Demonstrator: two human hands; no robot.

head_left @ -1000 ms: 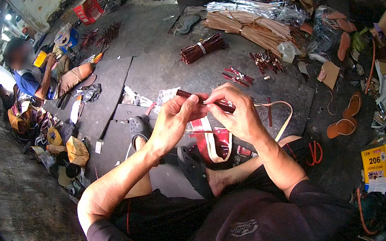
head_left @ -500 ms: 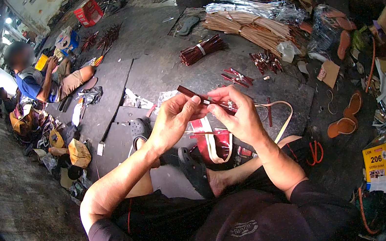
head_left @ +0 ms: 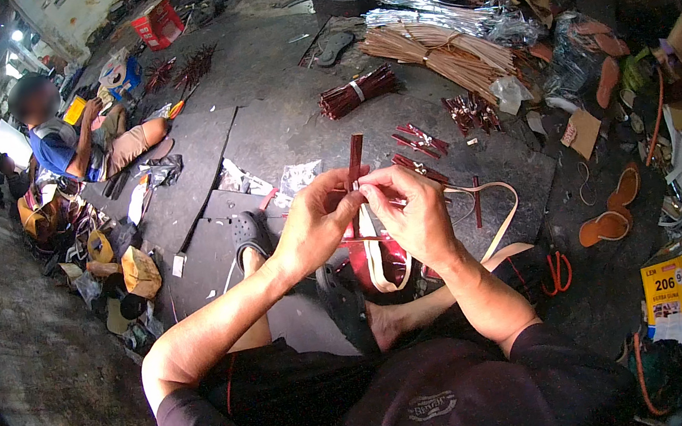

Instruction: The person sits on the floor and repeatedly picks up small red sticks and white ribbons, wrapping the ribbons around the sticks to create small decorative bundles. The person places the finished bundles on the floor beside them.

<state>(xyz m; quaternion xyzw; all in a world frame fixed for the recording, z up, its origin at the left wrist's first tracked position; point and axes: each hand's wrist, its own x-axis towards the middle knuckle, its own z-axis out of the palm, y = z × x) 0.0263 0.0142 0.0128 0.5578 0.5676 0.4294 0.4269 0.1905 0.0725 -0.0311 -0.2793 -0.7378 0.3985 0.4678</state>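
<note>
The dark red strip, slanting flat across the fingers a moment ago, is now standing nearly upright between both hands.

The left hand and right hand are pinching its lower end together above the lap — a sign the piece is being turned for work on a fresh end. A tied bundle of red strips is lying well apart on the dark floor mat. A yellow box with a white label is sitting at the far right — a red crate at the upper left, a tan cardboard piece near the right.
</note>
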